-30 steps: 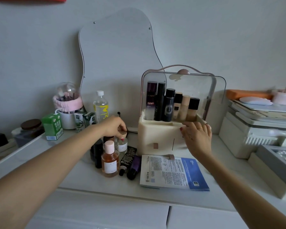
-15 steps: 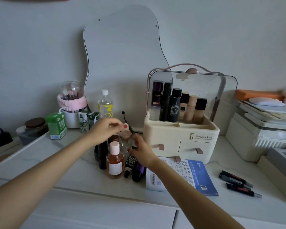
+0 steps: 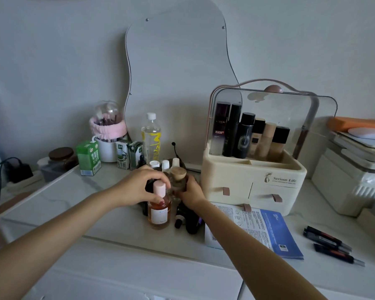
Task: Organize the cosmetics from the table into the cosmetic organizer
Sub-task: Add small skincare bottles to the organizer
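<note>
- Since half a second ago, the right hand (image 3: 189, 192) has gone from hovering low beside the dark tubes to closing round a clear jar with a wooden lid (image 3: 178, 180); the left hand (image 3: 139, 187) has come down from its pinch above the cluster and now rests on the jar's left side.
- Both hands are clamped on that jar, fingers curled round its sides, with the wooden lid showing between them.
- That jar stands in the middle of the cluster of cosmetics on the bench (image 3: 108, 215), just behind the amber bottle with a pink cap (image 3: 159, 210) and in front of three small white-capped bottles (image 3: 165, 164).
- Just right of the cluster sits the cosmetic organizer (image 3: 253, 180): its clear cover is raised, a row of tall bottles fills the far part of the top tray, and the near compartments look free.
- To do this step well, I judge the jar should rise straight up until it clears the pink cap, since a sideways drag would likely tip the amber bottle or the dark tubes (image 3: 188, 221) lying near it.
- Glass with a loose-looking lid calls for a grip on the body, not the lid.
- Carry it right, over the organizer's front wall, and set it upright in a near compartment.
</note>
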